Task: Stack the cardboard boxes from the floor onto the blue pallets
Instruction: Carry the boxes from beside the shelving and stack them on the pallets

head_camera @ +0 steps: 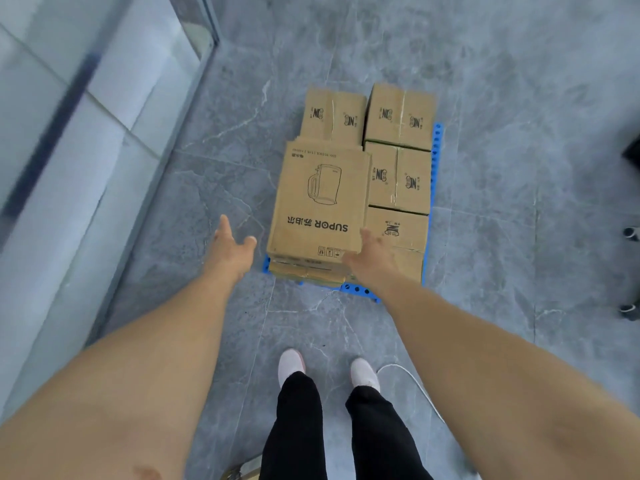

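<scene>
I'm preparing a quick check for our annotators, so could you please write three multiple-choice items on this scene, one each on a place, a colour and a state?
1. Where does the SUPOR box lie?
A. On the bare floor by the shoes
B. On the near left of the pallet, atop flattened cardboard
C. Against the glass wall

2. What colour is the pallet?
A. Blue
B. Red
C. Black

3. What state is the left hand in?
A. Closed round a box
B. Flat on the floor
C. Open and empty, beside the SUPOR box

Answers: 1 B, it lies over folded sheets at the pallet's near left corner. 2 A, blue edges show round the boxes. 3 C, its fingers are spread, touching nothing.
</scene>
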Demonstrator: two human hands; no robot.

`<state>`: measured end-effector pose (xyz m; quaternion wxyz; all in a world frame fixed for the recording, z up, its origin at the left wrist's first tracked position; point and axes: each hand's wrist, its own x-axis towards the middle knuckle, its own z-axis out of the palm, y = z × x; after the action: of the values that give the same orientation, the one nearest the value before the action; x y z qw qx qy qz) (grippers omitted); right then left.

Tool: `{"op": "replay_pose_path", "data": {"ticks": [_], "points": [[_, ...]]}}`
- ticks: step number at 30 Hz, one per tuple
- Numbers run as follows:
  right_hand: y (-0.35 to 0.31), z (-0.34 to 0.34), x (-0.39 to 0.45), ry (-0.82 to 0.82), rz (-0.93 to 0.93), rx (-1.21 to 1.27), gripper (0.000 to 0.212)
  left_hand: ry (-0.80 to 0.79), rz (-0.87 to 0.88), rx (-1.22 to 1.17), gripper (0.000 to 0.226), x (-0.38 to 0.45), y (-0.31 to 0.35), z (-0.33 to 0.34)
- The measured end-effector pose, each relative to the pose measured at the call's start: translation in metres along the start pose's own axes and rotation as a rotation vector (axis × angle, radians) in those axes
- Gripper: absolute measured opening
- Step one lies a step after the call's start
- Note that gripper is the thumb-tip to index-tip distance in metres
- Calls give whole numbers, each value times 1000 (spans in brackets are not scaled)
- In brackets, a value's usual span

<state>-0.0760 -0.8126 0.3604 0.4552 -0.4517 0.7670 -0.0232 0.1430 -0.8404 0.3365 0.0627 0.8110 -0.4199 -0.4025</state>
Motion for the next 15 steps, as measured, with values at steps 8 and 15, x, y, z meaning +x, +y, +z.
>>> {"op": "replay_pose_path", "data": {"ticks": [8, 15], "points": [[-17, -6, -70, -51, -172, -159, 52, 116, -13, -113, 73, -120, -32, -10], [-25, -15, -129, -96, -395, -329, 47, 250, -126, -258, 73, -215, -48, -10]]}}
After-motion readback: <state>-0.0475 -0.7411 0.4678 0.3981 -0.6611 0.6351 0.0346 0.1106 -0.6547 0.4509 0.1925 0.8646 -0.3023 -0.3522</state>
